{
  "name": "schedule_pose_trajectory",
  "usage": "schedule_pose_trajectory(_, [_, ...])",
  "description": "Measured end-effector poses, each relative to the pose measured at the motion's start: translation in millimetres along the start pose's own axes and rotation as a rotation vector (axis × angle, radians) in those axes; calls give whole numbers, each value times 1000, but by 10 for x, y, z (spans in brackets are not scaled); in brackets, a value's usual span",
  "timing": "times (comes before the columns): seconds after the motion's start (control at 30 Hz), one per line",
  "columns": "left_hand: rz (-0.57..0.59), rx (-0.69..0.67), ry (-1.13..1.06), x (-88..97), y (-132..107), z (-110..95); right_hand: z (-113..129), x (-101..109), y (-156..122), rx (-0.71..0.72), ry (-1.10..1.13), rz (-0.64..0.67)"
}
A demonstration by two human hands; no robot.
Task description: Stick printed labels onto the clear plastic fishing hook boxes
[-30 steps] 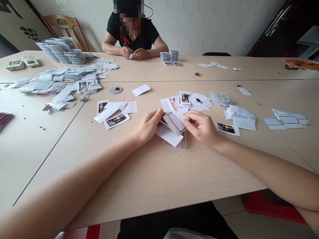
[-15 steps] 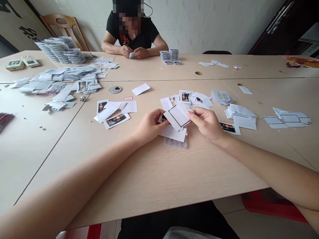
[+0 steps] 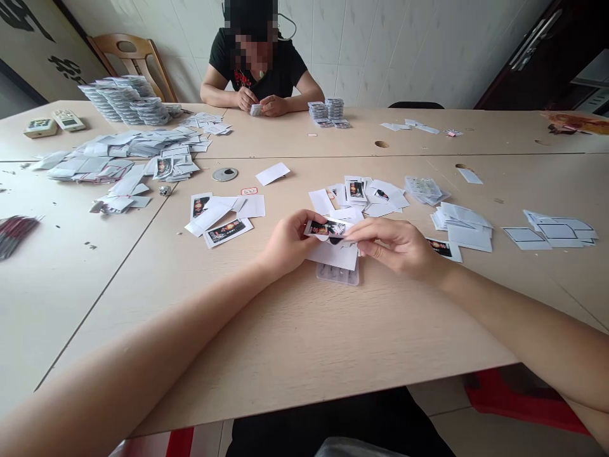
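My left hand and my right hand meet over the middle of the wooden table. Both pinch a small printed card with a dark picture, held flat between their fingertips. Under the card lie white paper slips and a clear plastic case. More loose cards are scattered just beyond my hands.
Card piles lie left and right, with outlined slips far right. Stacked clear cases and a big heap of slips fill the far left. A person in black sits opposite, handling a case.
The white black-bordered slip that my right hand held up is gone from view; a picture card is now held flat between both hands, lower over the case.
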State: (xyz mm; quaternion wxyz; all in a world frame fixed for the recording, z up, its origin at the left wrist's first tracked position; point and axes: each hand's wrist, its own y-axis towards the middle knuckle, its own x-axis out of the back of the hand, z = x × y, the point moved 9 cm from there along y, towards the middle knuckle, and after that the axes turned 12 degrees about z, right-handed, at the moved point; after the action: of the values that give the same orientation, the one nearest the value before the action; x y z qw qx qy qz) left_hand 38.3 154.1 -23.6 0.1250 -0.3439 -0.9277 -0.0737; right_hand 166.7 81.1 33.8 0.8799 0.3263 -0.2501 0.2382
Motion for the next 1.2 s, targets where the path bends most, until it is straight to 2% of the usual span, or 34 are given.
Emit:
schedule_pose_trajectory(0.07, [9,-8,-39,-15,-3,-14,114,-30,-3,98,-81,52])
schedule_pose_trajectory(0.17, [12,-26,-89,-31,-9,-36,191,-72,-15,161,-155,133])
schedule_pose_trajectory(0.57, [-8,-49,-103,-29,-6,-45,251,-67,-52,190,-221,186])
schedule_pose_trajectory(0.67, [-66,-26,-52,20,-23,-36,287,-71,-54,207,-201,185])
schedule_pose_trajectory(0.77, [-178,11,83,149,-40,-41,300,-71,-47,198,-157,180])
schedule_pose_trajectory(0.87, [-311,41,163,336,-57,-44,195,-6,-36,97,-63,99])
schedule_pose_trajectory(0.93, [-390,105,250,459,-72,-18,0,57,-45,-69,64,15])
schedule_pose_trajectory(1.03, [-422,215,490,539,-78,11,-309,93,-105,-313,281,-87])
schedule_pose_trajectory(1.13, [-492,233,713,549,-130,-46,-417,80,-121,-377,380,-113])
schedule_pose_trajectory(1.2, [-553,157,720,525,-188,-134,-422,55,-114,-381,390,-100])
